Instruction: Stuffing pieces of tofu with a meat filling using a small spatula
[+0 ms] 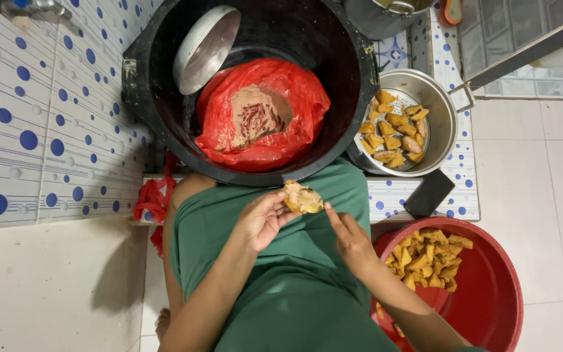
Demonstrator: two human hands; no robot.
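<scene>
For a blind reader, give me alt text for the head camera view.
Seen from above, the left hand holds a stuffed tofu puff that the right hand touches, between a black tub, a steamer pot and a red basin of tofu puffs.

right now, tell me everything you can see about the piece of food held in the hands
The piece of food is a small yellowish-tan chunk, puffy, with a paler stuffed-looking middle. The left hand holds it in its fingertips above the green lap, just below the rim of the big black tub. The right hand reaches its fingertips to the piece's right edge. It resembles the pieces in the red basin and the metal pot.
</scene>
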